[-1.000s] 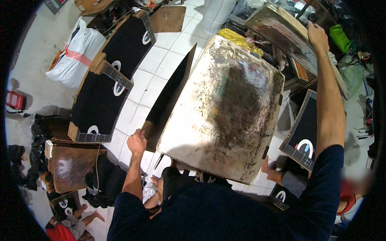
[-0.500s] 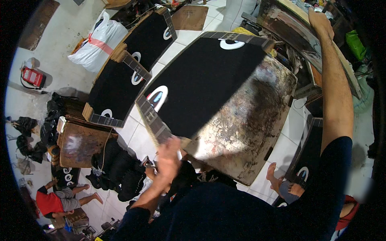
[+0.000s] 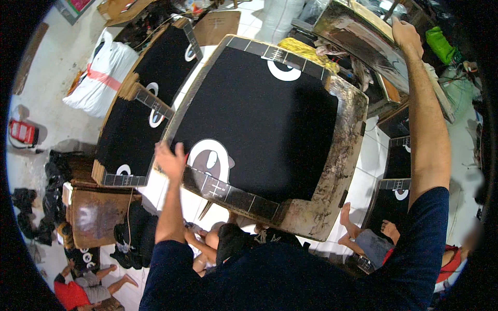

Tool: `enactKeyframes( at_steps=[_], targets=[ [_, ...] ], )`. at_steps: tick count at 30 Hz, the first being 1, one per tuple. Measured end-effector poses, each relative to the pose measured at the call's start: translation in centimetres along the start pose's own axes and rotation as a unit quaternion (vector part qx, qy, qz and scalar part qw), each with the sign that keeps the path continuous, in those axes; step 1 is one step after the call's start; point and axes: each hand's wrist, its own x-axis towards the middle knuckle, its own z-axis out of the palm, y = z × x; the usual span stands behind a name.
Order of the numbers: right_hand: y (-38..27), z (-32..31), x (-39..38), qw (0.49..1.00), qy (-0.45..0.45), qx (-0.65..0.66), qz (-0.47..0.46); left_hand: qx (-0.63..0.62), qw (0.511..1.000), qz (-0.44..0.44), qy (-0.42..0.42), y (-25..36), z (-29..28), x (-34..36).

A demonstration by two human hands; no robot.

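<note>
A black fabric panel (image 3: 254,124) with white cartoon eyes lies over most of a stained board (image 3: 340,155), whose paint-crusted surface shows along the right side. Grey strips with white marks run along the panel's far and near edges. My left hand (image 3: 171,159) is at the board's left corner beside the near eye, fingers apart; whether it touches the panel I cannot tell. Off to the upper right, my right hand (image 3: 407,37) is closed on the far end of a tilted wooden frame (image 3: 358,39) with a smeared surface, like a printing screen.
More black eye-printed panels (image 3: 122,129) lie at the left, and others (image 3: 391,202) at the right. A white sack (image 3: 106,78) stands by the wall, a yellow cloth (image 3: 306,52) beyond the board. People sit close by: bare feet (image 3: 350,223) at right, a red-shirted person (image 3: 72,293) lower left.
The fabric panel has come down flat and spread rightward over the stained board. My left hand has moved from its near edge toward the left corner. My right hand still holds the frame.
</note>
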Motion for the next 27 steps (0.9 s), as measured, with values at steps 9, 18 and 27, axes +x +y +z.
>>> enactKeyframes(
  at_steps=[9,18,27],
  targets=[
    [-0.9,-1.1,-2.2,1.000,-0.001,0.003,-0.006,-0.158,0.969,-0.097,-0.163,-9.4,-1.3,3.1],
    [-2.3,-2.5,-5.4,0.995,0.057,0.075,0.015,-0.479,0.836,-0.190,-0.189,0.0,-3.1,-6.9],
    [-2.4,-2.6,-5.7,0.995,0.049,0.080,0.011,-0.306,0.875,-0.121,-0.356,2.5,-4.6,-10.9]
  ],
)
